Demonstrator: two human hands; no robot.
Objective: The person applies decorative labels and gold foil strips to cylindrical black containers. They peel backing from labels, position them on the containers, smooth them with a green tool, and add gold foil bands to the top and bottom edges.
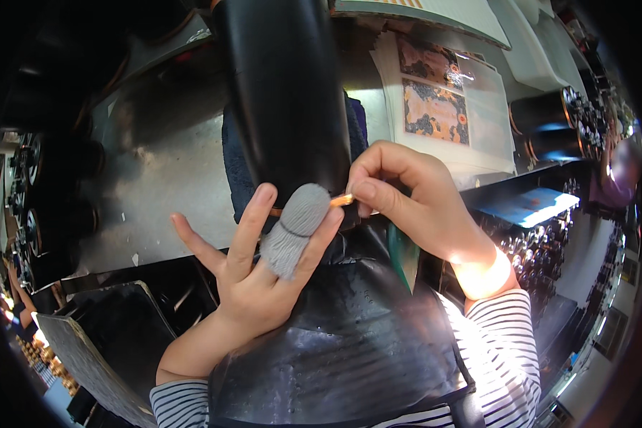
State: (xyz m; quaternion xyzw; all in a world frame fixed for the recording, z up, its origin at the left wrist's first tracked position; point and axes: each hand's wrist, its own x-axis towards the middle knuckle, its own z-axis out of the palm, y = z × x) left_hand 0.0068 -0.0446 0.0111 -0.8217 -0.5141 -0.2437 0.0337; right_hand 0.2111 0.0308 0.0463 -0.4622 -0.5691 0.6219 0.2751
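Observation:
A large glossy black cylinder (282,93) lies lengthwise in front of me, its near end toward my apron. My left hand (253,278) is at that near end with its fingers spread. A grey knitted-looking cover (299,221) wraps one of its middle fingers, and the tip hides part of the cylinder's end. Beside the index fingertip shows a short orange-gold strip (342,200). My right hand (406,192) pinches the strip's outer end between thumb and fingers. Whether the strip is joined to the cylinder's edge I cannot tell.
Dark blue cloth (239,150) lies under the cylinder on a metal tabletop (157,164). Printed sheets (435,110) are stacked at the right. More black cylinders (549,114) stand beyond them and at far left. An open black bin (121,321) sits lower left.

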